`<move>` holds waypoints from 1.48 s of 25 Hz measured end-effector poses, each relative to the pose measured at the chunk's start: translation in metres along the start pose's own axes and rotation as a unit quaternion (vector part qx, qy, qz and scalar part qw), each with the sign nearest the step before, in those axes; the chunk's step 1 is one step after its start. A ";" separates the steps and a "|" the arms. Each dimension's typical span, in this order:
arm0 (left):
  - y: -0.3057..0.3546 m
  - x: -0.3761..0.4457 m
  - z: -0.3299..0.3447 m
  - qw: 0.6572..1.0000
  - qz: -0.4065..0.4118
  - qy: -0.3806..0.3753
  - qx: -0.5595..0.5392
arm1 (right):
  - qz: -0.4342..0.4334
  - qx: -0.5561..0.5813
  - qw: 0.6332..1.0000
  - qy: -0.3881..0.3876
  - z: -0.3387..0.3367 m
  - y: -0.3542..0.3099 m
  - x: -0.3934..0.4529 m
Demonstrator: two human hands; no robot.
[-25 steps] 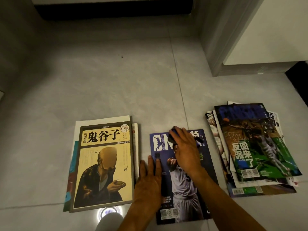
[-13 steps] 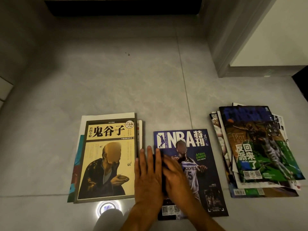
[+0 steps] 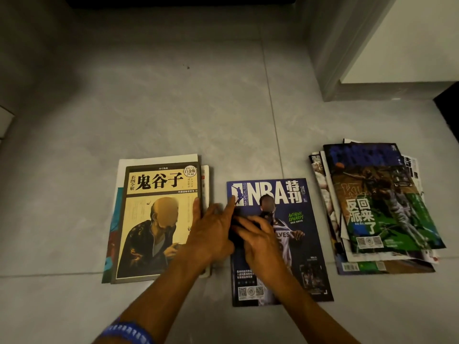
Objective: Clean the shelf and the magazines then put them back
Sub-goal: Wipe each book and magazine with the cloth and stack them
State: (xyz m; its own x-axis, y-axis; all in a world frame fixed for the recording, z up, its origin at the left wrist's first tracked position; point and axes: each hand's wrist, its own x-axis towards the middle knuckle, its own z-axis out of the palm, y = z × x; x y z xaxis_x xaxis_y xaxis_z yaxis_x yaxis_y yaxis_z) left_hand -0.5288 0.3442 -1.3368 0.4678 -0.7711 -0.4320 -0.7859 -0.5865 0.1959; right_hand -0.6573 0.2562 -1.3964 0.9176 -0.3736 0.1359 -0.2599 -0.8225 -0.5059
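Observation:
On the grey floor tiles (image 3: 154, 108) lies a blue NBA magazine (image 3: 293, 199). My right hand (image 3: 260, 242) presses a dark cloth (image 3: 234, 234) onto its cover, fingers stretched toward the left edge. My left hand (image 3: 211, 232) is spread between this magazine and the yellow-covered book (image 3: 154, 184) on the left pile. One finger reaches the magazine's top-left corner and another touches the book's right edge. A loose stack of magazines (image 3: 382, 207) with a green cover on top lies to the right. The shelf is not in view.
A grey wall corner (image 3: 330, 58) with a white panel stands at the back right. A dark gap (image 3: 173, 0) runs along the top edge. My left wrist wears a blue band (image 3: 129, 331).
My right hand slid with the cloth from the magazine's top down to its left-middle part. My left hand shifted up and spread, now touching the yellow book's edge.

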 end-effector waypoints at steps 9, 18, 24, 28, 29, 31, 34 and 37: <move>0.006 0.014 0.001 0.996 0.076 0.025 0.046 | -0.094 0.030 0.995 -0.006 0.016 0.005 -0.100; 0.000 0.010 0.001 0.996 0.067 -0.002 0.052 | -0.050 0.028 0.998 -0.002 0.011 0.003 -0.106; 0.000 0.013 0.003 0.997 0.062 0.017 0.033 | -0.099 -0.002 0.995 -0.021 -0.005 0.025 -0.075; 0.003 0.011 0.002 0.999 0.045 0.016 -0.013 | 0.181 0.056 0.981 0.046 -0.009 0.046 0.030; 0.004 0.010 0.002 0.999 0.033 0.022 -0.023 | 0.230 0.064 0.969 0.055 -0.006 0.042 0.054; 0.004 0.008 0.002 0.999 0.020 0.029 -0.011 | 0.167 0.029 0.984 0.053 0.002 0.025 0.083; 0.009 0.003 0.009 0.998 0.025 0.007 0.053 | -0.006 -0.021 1.000 0.003 -0.009 0.046 0.082; 0.010 0.004 0.013 0.998 0.017 -0.008 0.057 | 0.102 -0.033 0.993 0.058 -0.041 0.101 0.065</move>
State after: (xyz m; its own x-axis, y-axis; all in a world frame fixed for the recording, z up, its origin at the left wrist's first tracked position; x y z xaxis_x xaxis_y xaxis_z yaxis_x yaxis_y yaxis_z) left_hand -0.5396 0.3386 -1.3480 0.4344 -0.7856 -0.4407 -0.8425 -0.5274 0.1098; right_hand -0.6366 0.1316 -1.4038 0.8045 -0.5784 0.1353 -0.4589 -0.7497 -0.4768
